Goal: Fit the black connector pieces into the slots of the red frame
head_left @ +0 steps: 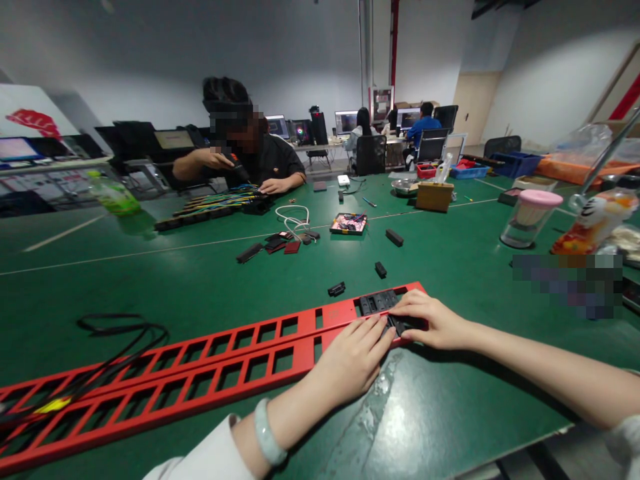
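Two long red slotted frames (306, 358) lie side by side on the green table, running from the lower left to the middle right. Several black rectangular modules (379, 303) fill openings at the right end of the far frame. My left hand (353, 353), a pale bracelet on its wrist, rests with fingers stretched over the near frame, fingertips at a black module (395, 327). From the right, my right hand (437, 320) bends its thumb and fingers around that same module, which they partly hide. Two loose black pieces, one (337, 289) and another (381, 269), lie just beyond the frames.
Black cables (135, 333) cross the frames at left. Farther back are a small tray of parts (349, 224), a white cable (295, 217) and a black block (395, 237). A pink-lidded cup (530, 219) stands at right. Across the table, a co-worker (265, 160) handles a tool over wired strips.
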`<state>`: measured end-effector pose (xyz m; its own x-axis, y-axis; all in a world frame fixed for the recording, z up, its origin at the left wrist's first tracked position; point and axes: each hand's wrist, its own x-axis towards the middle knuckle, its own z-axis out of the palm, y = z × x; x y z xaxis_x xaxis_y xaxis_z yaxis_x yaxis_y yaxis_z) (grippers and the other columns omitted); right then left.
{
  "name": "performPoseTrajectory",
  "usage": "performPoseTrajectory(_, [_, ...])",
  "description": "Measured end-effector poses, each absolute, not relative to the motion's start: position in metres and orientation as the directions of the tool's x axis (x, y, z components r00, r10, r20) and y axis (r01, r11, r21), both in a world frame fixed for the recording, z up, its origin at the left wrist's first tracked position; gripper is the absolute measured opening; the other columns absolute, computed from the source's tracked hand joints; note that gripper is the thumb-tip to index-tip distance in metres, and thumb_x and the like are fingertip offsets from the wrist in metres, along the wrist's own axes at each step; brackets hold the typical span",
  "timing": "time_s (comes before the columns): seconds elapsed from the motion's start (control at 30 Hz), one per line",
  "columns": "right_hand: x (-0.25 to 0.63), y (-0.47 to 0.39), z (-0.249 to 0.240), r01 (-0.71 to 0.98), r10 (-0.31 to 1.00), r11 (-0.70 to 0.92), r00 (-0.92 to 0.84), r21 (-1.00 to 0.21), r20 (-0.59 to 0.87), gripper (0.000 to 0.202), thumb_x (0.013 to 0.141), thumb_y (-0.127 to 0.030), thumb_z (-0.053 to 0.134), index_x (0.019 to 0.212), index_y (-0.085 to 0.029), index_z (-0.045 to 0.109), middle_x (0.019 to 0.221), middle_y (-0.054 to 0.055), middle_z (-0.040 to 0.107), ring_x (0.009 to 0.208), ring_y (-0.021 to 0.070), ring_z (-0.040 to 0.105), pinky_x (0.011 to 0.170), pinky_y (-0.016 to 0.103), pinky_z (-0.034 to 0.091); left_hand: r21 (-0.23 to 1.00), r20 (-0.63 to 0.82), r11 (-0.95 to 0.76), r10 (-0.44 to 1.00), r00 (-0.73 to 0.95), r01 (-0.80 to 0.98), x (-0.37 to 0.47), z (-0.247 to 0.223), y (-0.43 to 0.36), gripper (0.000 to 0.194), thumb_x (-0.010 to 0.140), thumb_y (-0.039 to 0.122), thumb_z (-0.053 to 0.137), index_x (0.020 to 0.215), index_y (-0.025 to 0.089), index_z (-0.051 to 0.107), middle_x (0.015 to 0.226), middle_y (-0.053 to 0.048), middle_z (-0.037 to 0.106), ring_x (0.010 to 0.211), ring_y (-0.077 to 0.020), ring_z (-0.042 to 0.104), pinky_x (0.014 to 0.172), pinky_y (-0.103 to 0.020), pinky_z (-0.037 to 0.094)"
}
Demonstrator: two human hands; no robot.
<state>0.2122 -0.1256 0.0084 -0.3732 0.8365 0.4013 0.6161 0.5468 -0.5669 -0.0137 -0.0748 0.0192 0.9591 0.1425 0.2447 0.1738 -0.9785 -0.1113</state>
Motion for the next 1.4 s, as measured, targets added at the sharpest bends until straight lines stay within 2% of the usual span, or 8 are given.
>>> performPoseTrajectory(0.37, [0.2128, -0.1242, 0.0052, 0.609, 0.797, 0.595, -0.365, -0.524, 0.481, 0.035, 0.073, -0.033, 0.063, 0.104, -0.018, 0.061, 0.099, 0.009, 0.065, 0.092, 0.0180, 0.055, 0.085, 0.036, 0.043, -0.119, 0.245, -0.978, 0.140, 0.960, 0.172, -0.0134, 0.0208, -0.0752, 0.044, 0.080, 0.021, 0.043, 0.123, 0.011, 0.042, 0.125, -0.016, 0.047, 0.119, -0.0260, 0.040, 0.098, -0.040, 0.034])
performPoseTrajectory(0.77, [0.2152, -0.1246, 0.0015, 0.631, 0.805, 0.587, -0.384, -0.507, 0.453, 0.038, 0.074, -0.032, 0.061, 0.110, -0.019, 0.060, 0.105, 0.007, 0.064, 0.097, 0.0195, 0.049, 0.086, 0.038, 0.045, -0.111, 0.231, -0.979, 0.141, 0.963, 0.170, -0.0130, 0.0217, -0.0749, 0.043, 0.081, 0.023, 0.043, 0.123, 0.010, 0.042, 0.124, -0.016, 0.048, 0.119, -0.0266, 0.040, 0.098, -0.041, 0.033])
performPoseTrajectory(1.4, [0.2162, -0.1246, 0.0039, 0.622, 0.771, 0.629, -0.422, -0.466, 0.476, 0.037, 0.076, -0.031, 0.059, 0.111, -0.020, 0.059, 0.105, 0.009, 0.063, 0.097, 0.0204, 0.050, 0.084, 0.041, 0.045, -0.075, 0.222, -0.982, 0.153, 0.963, 0.174, -0.0127, 0.0243, -0.0751, 0.045, 0.080, 0.022, 0.045, 0.123, 0.012, 0.041, 0.124, -0.015, 0.048, 0.119, -0.0258, 0.039, 0.097, -0.040, 0.034])
